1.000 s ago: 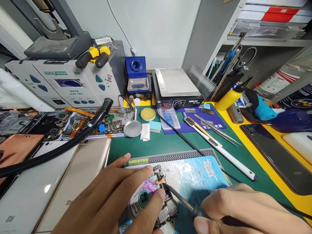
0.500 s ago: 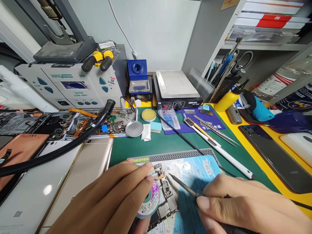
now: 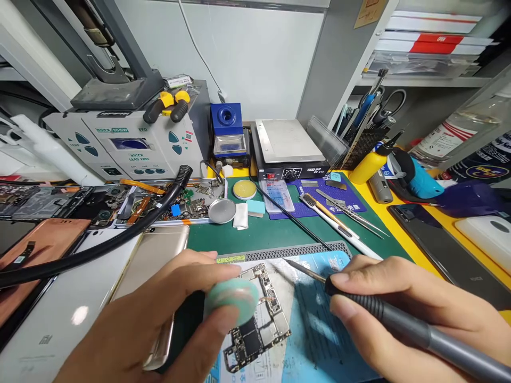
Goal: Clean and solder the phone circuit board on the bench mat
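My left hand point(image 3: 159, 308) pinches a spool of desoldering braid point(image 3: 235, 299) between thumb and fingers, its teal edge turned toward me. A short copper end of the braid point(image 3: 266, 299) reaches over the phone circuit board point(image 3: 252, 338). That board lies flat on a blue and white mat point(image 3: 315, 319), its left part hidden by the spool and my hand. In my right hand point(image 3: 423, 303) a soldering iron point(image 3: 389, 314) is held like a pen. Its tip points left, above the mat and apart from the board.
A hot-air station point(image 3: 136, 143) with a black hose point(image 3: 99, 250) stands at the left. Phone backs point(image 3: 64, 298) lie below it. Further back are a flux tin point(image 3: 244, 189), a heating plate point(image 3: 289, 141) and an iron stand point(image 3: 227, 127). Tweezers point(image 3: 355, 213) and a dark phone point(image 3: 439, 239) lie right.
My left hand has tilted the spool from label-up to edge-on and drawn it slightly back and up, uncovering more of the board. The soldering iron has risen away from the board.
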The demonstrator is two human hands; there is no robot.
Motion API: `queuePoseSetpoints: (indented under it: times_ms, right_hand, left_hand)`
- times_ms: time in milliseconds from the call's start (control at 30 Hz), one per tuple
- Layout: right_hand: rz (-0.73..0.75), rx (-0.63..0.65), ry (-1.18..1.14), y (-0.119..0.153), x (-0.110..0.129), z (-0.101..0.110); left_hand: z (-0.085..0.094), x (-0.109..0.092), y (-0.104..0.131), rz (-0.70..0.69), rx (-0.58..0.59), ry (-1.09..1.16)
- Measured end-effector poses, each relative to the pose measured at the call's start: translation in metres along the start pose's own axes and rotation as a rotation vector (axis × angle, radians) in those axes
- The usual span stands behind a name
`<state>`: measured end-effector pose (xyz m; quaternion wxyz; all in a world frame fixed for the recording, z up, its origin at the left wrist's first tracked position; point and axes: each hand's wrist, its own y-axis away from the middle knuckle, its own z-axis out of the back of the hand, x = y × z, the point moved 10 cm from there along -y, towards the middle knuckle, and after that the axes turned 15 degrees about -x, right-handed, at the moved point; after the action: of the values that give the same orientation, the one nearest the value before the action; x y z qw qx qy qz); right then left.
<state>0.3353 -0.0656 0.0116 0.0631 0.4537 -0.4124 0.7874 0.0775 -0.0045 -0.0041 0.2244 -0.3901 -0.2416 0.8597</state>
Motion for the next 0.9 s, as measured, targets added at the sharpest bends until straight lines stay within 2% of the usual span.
queuePoseSetpoints:
  times_ms: [100,200,267,400,633,900]
  right_hand:
    - [-0.051,-0.039,0.029,0.002,-0.004,0.003]
    - [-0.031,-0.025,0.050,0.000,-0.001,0.004]
    - [0.014,0.021,0.072,-0.003,0.003,0.003]
    - [0.127,0.199,0.076,-0.008,0.014,-0.008]
    - [0.153,0.246,0.072,-0.004,0.021,-0.011]
    - [0.159,0.255,0.057,0.002,0.019,-0.005]
  left_hand:
    - [-0.005,0.004,0.004,0.065,-0.004,-0.003]
    - [-0.010,0.002,0.001,0.077,-0.010,0.009]
    - [-0.013,-0.001,-0.003,0.077,-0.009,0.017]
    - [-0.018,-0.005,-0.013,0.038,0.009,0.014]
    - [-0.020,-0.005,-0.014,0.002,0.051,-0.021]
    - [-0.014,-0.001,-0.012,0.118,-0.064,0.017]
